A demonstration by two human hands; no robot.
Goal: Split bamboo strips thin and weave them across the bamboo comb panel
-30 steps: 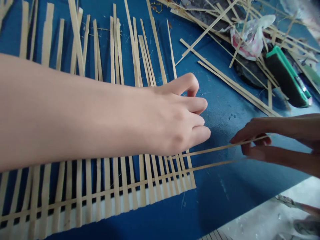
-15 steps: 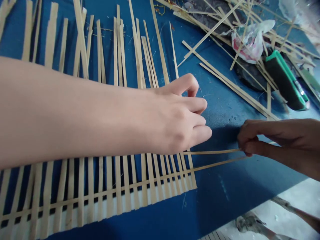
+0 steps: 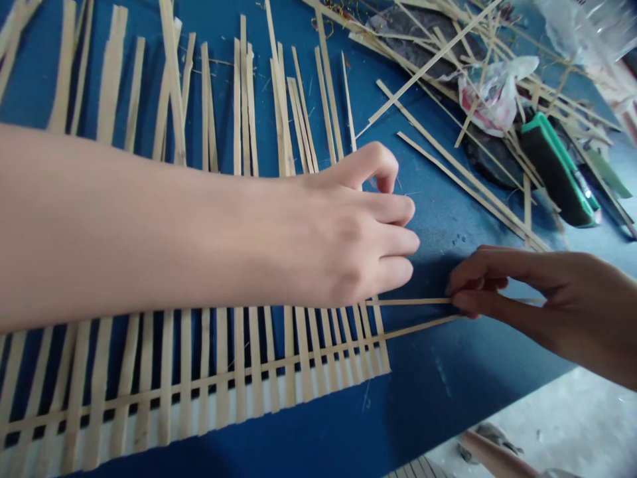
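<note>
Many pale bamboo strips (image 3: 249,358) lie side by side on the blue table, with a thin strip (image 3: 219,378) woven across them near their lower ends. My left hand (image 3: 368,239) lies palm down over the right part of the strips, its forearm crossing them from the left. Its fingers are bent and what is under them is hidden. At the right, my right hand (image 3: 478,285) pinches a thin strip (image 3: 411,303) between thumb and fingertips. That strip runs out from beneath my left hand. The end of the woven strip reaches the right thumb.
Loose strips (image 3: 462,166) lie on the blue table (image 3: 428,392) at the upper right, with a crumpled plastic bag (image 3: 492,96) and a green and black cutter (image 3: 560,172). A person's foot (image 3: 490,441) shows beyond the lower edge.
My right hand has slid left along the thin strip, closer to my left hand. My left hand has stayed nearly in place. The view has shifted slightly.
</note>
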